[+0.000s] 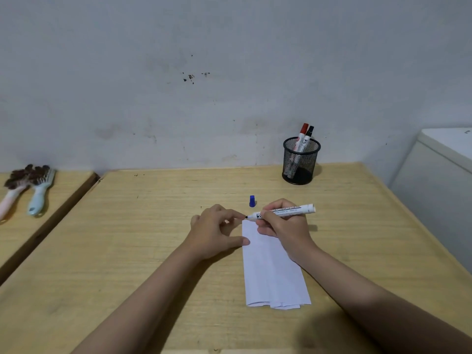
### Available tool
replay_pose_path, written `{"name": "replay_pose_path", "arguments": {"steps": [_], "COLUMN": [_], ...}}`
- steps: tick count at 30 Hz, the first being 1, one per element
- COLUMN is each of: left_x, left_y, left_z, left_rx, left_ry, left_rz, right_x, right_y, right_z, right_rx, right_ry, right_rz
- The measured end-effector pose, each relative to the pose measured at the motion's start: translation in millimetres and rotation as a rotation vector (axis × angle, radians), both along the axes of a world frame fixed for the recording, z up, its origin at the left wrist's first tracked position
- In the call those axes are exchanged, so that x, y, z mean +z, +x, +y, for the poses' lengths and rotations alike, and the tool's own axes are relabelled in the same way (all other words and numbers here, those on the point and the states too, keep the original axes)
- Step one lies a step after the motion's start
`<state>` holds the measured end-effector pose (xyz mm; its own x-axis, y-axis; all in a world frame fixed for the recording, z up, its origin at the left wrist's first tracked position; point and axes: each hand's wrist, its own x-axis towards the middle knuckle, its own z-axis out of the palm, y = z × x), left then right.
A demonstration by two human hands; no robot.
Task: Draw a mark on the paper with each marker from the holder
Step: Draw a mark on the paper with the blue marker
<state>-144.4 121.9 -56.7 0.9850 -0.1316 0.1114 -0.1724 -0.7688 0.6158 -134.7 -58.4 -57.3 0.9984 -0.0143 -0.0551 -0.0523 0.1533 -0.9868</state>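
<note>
Holding the uncapped marker (283,212) in the right hand (283,226), fingers closed round the barrel, nib pointing left and sitting right at the far left corner of the paper (273,272); can't tell if it's touching the sheet or just above it. Left hand (217,232) is flat-ish, holding nothing, thumb and a fingertip pressed on the paper's left edge near that corner. Paper is a folded strip lying on the desk (153,238) in front of the person, no mark visible on it. Blue cap (252,201) stands loose on the desk just beyond the hands. Holder (301,162) is at the far right by the wall, with a red marker (301,136) and a black marker (307,139) in it, so likely two more to go. Risks: nib is so close to the corner that a stroke could run off onto the desk or catch the left fingertip. Paper is pinned at one edge only, so a rightward drag could pivot or buckle the folds. Cap could get knocked and roll off during the reach for the holder. Leaving the marker uncapped risks stray ink when it goes back.
</note>
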Motion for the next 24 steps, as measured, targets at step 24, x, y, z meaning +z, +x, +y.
{"name": "replay_pose_path", "arguments": {"steps": [24], "left_x": [-7], "left_y": [5], "left_z": [12], "left_rx": [-0.061], "left_ry": [0.191], "left_rz": [-0.03], "right_x": [-10], "right_y": [4], "right_z": [2], "right_rx": [0.057], "right_ry": [-0.155], "right_rz": [-0.083]}}
